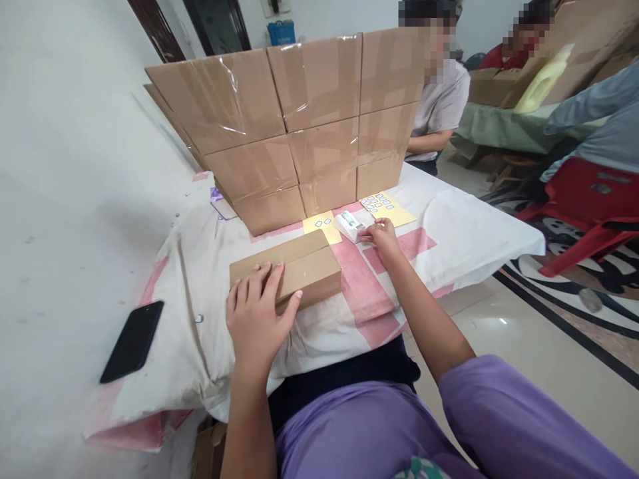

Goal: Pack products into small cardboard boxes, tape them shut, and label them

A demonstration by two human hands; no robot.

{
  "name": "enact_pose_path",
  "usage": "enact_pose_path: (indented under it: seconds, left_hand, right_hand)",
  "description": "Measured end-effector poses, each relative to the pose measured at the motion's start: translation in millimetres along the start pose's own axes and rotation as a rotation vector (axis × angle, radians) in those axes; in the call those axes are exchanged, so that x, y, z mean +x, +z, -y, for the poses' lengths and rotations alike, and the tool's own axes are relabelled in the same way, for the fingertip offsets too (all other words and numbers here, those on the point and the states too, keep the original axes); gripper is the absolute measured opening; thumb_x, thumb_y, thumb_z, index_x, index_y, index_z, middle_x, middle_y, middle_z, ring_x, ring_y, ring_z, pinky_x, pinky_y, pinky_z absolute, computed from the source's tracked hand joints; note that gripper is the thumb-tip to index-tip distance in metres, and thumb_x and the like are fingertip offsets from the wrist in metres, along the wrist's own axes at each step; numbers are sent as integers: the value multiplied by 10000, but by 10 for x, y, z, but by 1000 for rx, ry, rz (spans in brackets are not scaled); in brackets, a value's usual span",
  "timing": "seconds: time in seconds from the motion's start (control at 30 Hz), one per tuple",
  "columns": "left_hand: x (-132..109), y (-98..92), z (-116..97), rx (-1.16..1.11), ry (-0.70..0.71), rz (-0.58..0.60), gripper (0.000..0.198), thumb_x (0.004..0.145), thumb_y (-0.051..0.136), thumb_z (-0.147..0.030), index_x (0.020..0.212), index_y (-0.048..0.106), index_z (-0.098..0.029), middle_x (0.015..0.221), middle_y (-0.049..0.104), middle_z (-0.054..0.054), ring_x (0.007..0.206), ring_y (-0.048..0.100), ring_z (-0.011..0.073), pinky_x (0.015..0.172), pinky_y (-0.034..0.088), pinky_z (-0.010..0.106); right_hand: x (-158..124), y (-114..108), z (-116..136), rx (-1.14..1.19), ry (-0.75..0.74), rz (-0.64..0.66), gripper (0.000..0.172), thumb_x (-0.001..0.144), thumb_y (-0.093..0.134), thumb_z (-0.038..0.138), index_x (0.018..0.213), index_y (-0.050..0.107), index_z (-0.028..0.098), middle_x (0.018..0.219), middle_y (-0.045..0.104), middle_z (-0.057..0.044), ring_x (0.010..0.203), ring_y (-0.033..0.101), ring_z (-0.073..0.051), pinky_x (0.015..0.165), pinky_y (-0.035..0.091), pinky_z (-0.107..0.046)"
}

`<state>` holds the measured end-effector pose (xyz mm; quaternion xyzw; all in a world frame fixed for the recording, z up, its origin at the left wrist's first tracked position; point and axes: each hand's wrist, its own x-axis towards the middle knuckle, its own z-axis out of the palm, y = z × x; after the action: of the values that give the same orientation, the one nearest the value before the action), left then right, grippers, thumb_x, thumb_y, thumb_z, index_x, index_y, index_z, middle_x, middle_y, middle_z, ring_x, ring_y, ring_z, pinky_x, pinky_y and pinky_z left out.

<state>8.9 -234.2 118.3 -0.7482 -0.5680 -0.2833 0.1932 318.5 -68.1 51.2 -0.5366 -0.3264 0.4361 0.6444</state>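
Observation:
A flat brown cardboard box (294, 263) lies on the cloth-covered table (464, 233) in front of me. My left hand (257, 313) rests flat on its near left corner, fingers stretched out and thumb against the box's front side. My right hand (382, 236) reaches further back, fingers curled at a small white device (349, 225) that lies on the cloth. Yellow sheets with small stickers (387, 207) lie beside and behind that device.
A wall of stacked taped cartons (299, 126) stands at the back of the table. A black phone (132, 340) lies at the left. Another person in a light shirt (439, 106) sits behind the cartons. A red plastic chair (589, 206) stands at the right.

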Motion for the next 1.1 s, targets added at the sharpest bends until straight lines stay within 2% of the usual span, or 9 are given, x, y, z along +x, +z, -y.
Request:
enact_pose_path:
  seconds: [0.17,0.33,0.47,0.77,0.97,1.1]
  left_hand:
    - [3,-2,-5,-7,-4,3,528,944,582,-475,1419,576,-242,1413,636,94,1318,562,324,1156,345,485]
    - [9,-2,-10,-5,-6,6,525,947,578,-474,1419,574,-243,1410,639,90,1327,557,320,1157,341,484]
    - [6,0,-9,3,-6,-1,527,948,576,-478,1418,576,-242,1399,647,88,1307,572,318,1156,343,476]
    - [13,-23,-26,14,-10,12,520,949,576,-477,1405,590,-228,1392,648,89,1305,572,310,1163,344,463]
    - [23,-17,-18,13,-28,27,524,960,551,-494,1416,581,-237,1414,634,83,1321,557,300,1180,323,452]
    - [25,-28,-19,23,-29,34,514,971,532,-497,1410,584,-233,1413,634,80,1318,553,300,1167,329,454]
  right_hand:
    - [-35,-2,55,46,-45,10,458,635,644,208,963,332,276,683,548,92,813,740,-192,615,584,-246]
    - [-44,-5,28,40,-51,24,503,639,728,267,967,346,277,677,534,101,755,719,-178,525,523,-205]
    - [-3,-14,-56,23,-28,-2,523,614,745,230,950,347,274,653,523,102,726,715,-186,504,514,-203]
    - [69,-29,-220,-32,-25,37,462,648,700,202,949,355,267,657,490,118,697,679,-147,641,602,-266]
    - [111,-54,-291,-103,-45,38,480,617,710,185,944,368,264,662,415,130,683,642,-125,670,596,-263]
    - [25,-53,-266,-110,-85,45,493,634,725,257,975,370,265,671,440,129,715,664,-139,681,579,-262]
